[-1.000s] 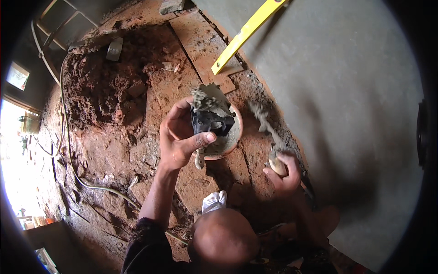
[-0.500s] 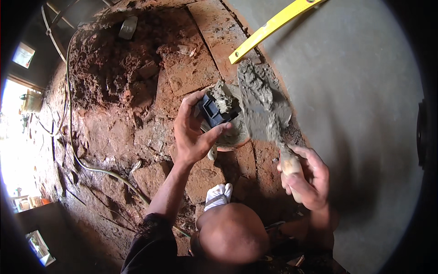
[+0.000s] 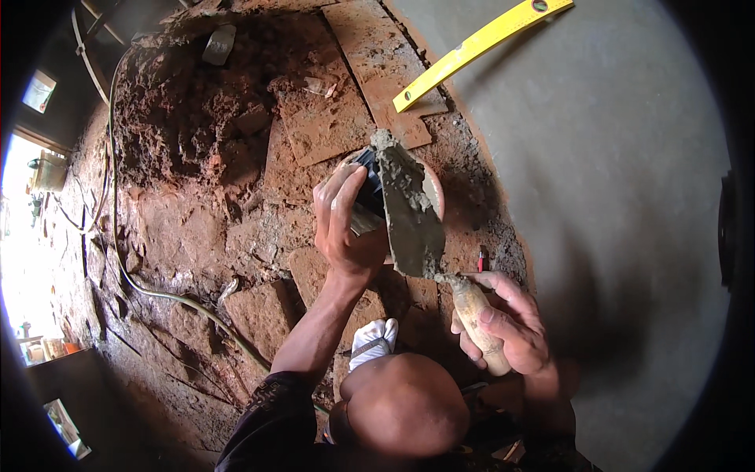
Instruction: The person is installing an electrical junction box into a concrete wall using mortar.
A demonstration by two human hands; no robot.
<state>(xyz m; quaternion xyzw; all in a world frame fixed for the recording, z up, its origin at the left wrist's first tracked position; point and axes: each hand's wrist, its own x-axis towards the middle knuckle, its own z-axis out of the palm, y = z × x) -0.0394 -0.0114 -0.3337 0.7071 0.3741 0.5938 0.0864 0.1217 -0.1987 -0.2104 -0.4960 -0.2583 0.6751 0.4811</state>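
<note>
My left hand (image 3: 340, 224) is closed round a black plastic electrical box (image 3: 368, 177), which is tipped on its side and partly hidden by my fingers and a trowel blade. In my right hand (image 3: 511, 322) is the wooden handle of the trowel (image 3: 415, 236). Its grey-coated blade stands steeply tilted against or just beside the box; contact is hard to tell. Wet mortar (image 3: 384, 140) clings to the blade tip and along its face. Below both hands sits a round bowl (image 3: 436, 193) with an orange rim, mostly covered by the blade.
A yellow spirit level (image 3: 472, 59) lies at the upper right, across tiles and smooth grey floor (image 3: 613, 157). Reddish rubble (image 3: 181, 118) is heaped at upper left. A hose (image 3: 177, 294) curves along the left. Loose tiles (image 3: 259, 315) and a small red object (image 3: 482, 258) lie nearby.
The trowel has swung left and tilted up towards the box. My left hand has turned the box sideways, so its open face no longer shows. My right hand has shifted slightly left.
</note>
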